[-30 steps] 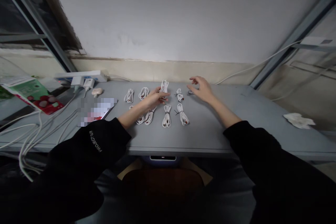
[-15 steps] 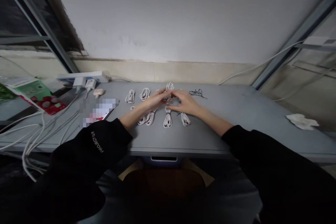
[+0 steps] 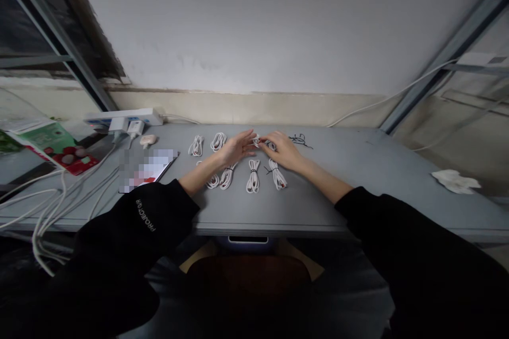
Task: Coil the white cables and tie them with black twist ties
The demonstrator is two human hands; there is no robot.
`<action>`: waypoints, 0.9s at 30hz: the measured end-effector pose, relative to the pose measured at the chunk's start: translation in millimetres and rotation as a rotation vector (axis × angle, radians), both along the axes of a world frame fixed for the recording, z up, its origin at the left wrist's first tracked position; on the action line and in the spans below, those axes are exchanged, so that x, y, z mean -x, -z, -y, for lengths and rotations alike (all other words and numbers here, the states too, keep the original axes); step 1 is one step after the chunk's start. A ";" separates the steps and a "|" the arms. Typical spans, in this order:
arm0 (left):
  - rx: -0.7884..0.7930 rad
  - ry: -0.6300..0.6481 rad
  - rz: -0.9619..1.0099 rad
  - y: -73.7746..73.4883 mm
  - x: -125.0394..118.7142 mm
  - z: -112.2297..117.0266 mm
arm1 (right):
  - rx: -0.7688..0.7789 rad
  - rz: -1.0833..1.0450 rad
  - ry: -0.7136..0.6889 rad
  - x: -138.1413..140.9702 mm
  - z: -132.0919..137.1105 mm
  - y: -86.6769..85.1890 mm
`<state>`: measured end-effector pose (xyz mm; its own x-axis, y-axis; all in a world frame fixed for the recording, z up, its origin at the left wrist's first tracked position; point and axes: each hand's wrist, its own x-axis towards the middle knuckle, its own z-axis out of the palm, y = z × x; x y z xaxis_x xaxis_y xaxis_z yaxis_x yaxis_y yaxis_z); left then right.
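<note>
My left hand (image 3: 237,149) is open, its fingers spread and pointing right beside a coiled white cable (image 3: 256,140). My right hand (image 3: 281,150) reaches in from the other side, fingertips pinched at that coil, which both hands partly hide. Another white coil (image 3: 271,145) shows partly beneath the right fingers. Nearer me lie a bundled cable (image 3: 253,177) with a black tie and another tied bundle (image 3: 278,176) whose tie ends stick out. More bundles, such as the cable (image 3: 227,177), sit left of them.
Two coiled cables, one at the far left (image 3: 196,145), line the back row. Loose black ties (image 3: 301,141) lie right of my hand. A power strip (image 3: 127,115), a phone (image 3: 163,164) and a red-green box (image 3: 55,145) stand left; crumpled tissue (image 3: 455,182) lies right.
The white coil, raised between both hands before, is now lower, at the table. My left hand has opened and drawn slightly apart from the right; the right fingers remain at the coil.
</note>
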<state>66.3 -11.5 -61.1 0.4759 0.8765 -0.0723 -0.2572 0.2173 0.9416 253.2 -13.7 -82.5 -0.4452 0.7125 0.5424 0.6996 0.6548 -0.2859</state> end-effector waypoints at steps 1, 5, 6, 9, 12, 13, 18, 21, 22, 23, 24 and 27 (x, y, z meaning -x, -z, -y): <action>0.003 -0.009 -0.011 0.2 -0.9 0.5 | 0.004 0.015 0.001 -0.3 -0.9 0.3; -0.059 -0.023 -0.083 4.5 -3.5 -0.5 | 0.010 0.069 -0.003 -1.3 -4.3 2.8; -0.101 -0.020 -0.110 6.1 -3.3 -1.2 | 0.010 0.081 0.002 -1.6 -5.1 3.5; -0.273 -0.005 -0.215 8.3 -1.1 -0.8 | 0.016 0.109 0.014 -3.4 -7.6 5.9; -0.419 -0.079 -0.338 4.3 0.7 5.3 | 0.021 0.121 0.004 -5.8 -9.9 7.6; -0.456 -0.123 -0.373 2.2 0.7 7.9 | 0.020 0.122 0.000 -6.4 -10.4 7.8; -0.596 -0.275 -0.497 -4.0 -1.1 14.2 | -0.011 0.098 0.045 -7.4 -9.1 6.5; -0.632 -0.360 -0.518 -2.8 -0.5 11.6 | -0.047 0.067 0.182 -9.2 -7.2 6.5; -0.643 -0.376 -0.523 -2.3 -0.1 10.6 | -0.045 0.068 0.242 -10.2 -6.6 6.6; -0.653 -0.386 -0.532 -1.9 0.4 9.7 | -0.025 0.080 0.298 -11.2 -5.9 6.6; -0.662 -0.392 -0.543 -1.6 0.9 9.0 | 0.021 0.100 0.345 -12.2 -5.2 6.4; -0.684 -0.399 -0.585 -1.1 1.5 7.9 | 0.215 0.154 0.407 -14.5 -3.3 4.5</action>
